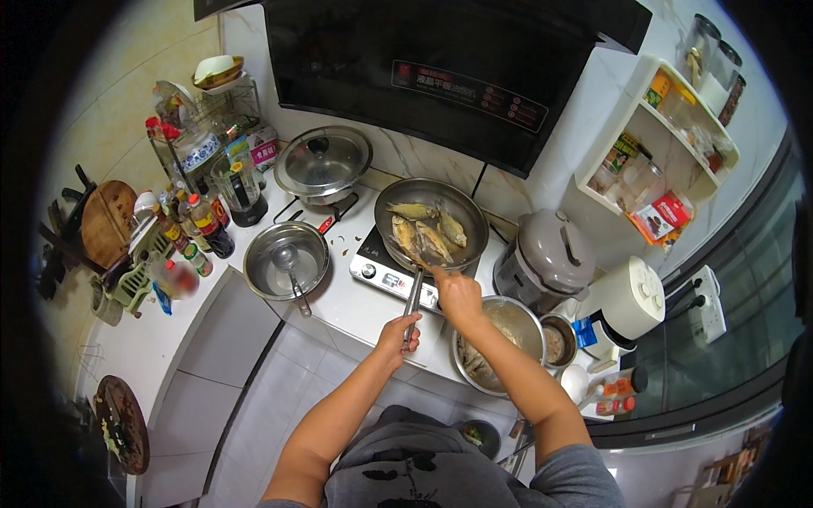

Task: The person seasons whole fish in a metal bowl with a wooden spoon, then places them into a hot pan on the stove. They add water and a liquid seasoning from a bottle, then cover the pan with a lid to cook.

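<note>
A round frying pan (413, 190) holds several browned whole fish (452, 230). It stands on a portable electric cooktop (381, 274) with a knob and a lit display. My left hand (399, 336) is wrapped around the pan's metal handle (415, 295), below the near rim. Close to that rim, my right hand (458, 297) grips what looks like a thin wooden utensil (417, 260), its tip beside the nearest fish. My fingers hide most of this utensil. Under my right forearm is a large steel bowl (461, 360) of pale, coated food, partly covered.
Left of the cooktop stand a steel pot (252, 270) with a ladle (293, 279) in it and a lidded pan (325, 166). A grey electric pressure cooker (552, 247) and a white air fryer (629, 298) stand right. Bottles (206, 222) crowd the left counter. The range hood (356, 63) overhangs the back.
</note>
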Tool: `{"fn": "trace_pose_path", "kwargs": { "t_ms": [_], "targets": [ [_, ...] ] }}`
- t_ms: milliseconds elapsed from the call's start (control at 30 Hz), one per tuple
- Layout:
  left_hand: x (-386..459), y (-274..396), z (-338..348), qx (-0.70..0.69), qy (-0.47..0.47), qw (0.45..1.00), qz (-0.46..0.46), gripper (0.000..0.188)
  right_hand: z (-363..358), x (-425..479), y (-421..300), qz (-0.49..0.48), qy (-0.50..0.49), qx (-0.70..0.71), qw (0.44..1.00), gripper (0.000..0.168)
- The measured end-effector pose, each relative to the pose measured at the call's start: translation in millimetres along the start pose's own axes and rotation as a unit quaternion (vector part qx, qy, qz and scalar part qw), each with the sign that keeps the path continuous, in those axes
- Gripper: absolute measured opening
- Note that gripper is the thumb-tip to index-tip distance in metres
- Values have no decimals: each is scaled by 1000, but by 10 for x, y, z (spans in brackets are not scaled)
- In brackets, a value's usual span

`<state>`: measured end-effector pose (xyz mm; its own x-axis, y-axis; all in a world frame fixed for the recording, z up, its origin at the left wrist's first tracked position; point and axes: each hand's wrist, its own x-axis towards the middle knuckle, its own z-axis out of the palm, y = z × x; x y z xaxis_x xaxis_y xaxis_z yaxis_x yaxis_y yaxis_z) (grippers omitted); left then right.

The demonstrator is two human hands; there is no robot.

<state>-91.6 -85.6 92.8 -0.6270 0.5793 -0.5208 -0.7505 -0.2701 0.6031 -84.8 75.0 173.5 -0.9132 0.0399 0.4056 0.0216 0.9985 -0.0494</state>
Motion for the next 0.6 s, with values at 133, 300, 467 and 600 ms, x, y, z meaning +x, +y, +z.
{"fn": "trace_pose_path", "kwargs": {
  "t_ms": [133,300,467,600],
  "targets": [
    [0,9,10,13,7,1000,1,24,137,159,-49,13,-24,-11,1000,21],
    [-18,31,10,4,8,1000,-6,24,218,257,108,7,-12,-72,997,12],
    [-50,81,-14,-1,-13,1000,-17,24,91,278,178,0,-29,-130,991,13],
    [-52,88,-6,1,-10,1000,-21,26,-62,224,175,24,-36,-121,992,14]
  ]
}}
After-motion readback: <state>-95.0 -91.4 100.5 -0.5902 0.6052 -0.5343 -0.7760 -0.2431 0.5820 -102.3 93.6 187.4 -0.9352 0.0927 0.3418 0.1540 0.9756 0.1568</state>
